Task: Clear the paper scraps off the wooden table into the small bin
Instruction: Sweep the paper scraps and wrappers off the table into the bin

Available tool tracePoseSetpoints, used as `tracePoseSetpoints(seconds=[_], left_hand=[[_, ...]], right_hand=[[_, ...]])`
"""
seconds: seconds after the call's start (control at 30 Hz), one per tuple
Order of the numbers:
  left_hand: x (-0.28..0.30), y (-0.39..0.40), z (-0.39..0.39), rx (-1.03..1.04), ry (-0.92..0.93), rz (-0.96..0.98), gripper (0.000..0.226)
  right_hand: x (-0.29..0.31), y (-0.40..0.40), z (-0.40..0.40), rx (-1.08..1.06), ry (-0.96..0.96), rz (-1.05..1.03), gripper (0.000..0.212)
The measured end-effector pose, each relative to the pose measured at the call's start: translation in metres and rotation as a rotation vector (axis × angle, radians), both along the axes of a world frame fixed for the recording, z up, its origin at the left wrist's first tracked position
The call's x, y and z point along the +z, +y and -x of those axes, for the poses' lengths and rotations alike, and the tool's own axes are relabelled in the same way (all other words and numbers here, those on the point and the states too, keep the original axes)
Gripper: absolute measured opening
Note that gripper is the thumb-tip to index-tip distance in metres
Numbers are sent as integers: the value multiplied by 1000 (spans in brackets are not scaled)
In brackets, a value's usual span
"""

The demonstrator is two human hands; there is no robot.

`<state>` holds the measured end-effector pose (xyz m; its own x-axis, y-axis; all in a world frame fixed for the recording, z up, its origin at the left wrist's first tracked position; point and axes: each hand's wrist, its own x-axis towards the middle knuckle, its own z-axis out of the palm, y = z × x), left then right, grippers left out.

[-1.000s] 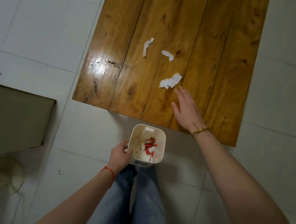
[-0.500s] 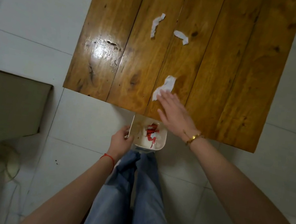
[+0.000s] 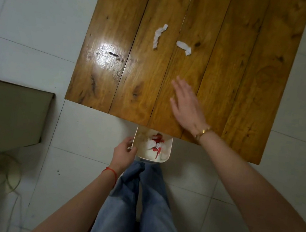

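Two white paper scraps lie mid-table on the wooden table: a long twisted scrap and a shorter scrap to its right. My right hand is flat and open over the table's near part, fingers stretched toward the scraps, holding nothing. The small white bin sits tucked under the table's near edge, with white and red scraps inside. My left hand grips the bin's left rim.
A beige box-like piece of furniture stands on the white tiled floor at the left. A round fan base sits below it. My legs in blue jeans are under the bin.
The third scrap near the table's front edge has been swept off and white paper now lies in the bin. My right hand has moved back onto the table. The bin stays under the edge.
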<state>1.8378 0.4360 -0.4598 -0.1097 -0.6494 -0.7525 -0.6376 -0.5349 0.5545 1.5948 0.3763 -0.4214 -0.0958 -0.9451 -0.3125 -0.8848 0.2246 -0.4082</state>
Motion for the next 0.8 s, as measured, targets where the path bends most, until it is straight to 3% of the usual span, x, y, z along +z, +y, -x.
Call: tracePoseSetpoints(seconds=[0.17,0.37,0.53,0.8], left_hand=[[-2,-1,-1,7,-3,-4,36],[0,-1,-2,-11,7,12,36],[2,-3,-3,6,2,9,36],[9,-5,-8,49,20,22,38]], right_hand=[[-10,-81,43,-122,76,-42,62],[-16,-109,46,-12,66,-142,62],[-8,-59,15,207,31,-88,59],[-19,86,-57,539,-88,-230,60]])
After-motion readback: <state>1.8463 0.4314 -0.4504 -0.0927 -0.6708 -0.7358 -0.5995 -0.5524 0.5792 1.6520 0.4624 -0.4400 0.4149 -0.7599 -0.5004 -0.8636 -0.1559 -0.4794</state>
